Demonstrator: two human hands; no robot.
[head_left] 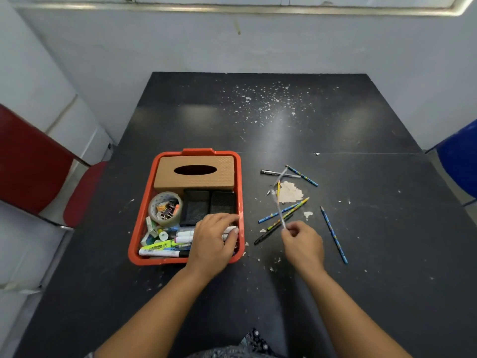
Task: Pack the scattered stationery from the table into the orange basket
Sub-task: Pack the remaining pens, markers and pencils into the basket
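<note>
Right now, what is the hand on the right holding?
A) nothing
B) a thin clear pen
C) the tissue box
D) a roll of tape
B: the right hand pinches a thin clear pen lifted above the pencils on the table.

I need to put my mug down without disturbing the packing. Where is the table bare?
Bare: the far table behind the orange basket, though paint-flecked, and the near edge between the forearms. Crowded: the patch right of the basket, with scattered pencils and pens, where the right hand works.
</note>
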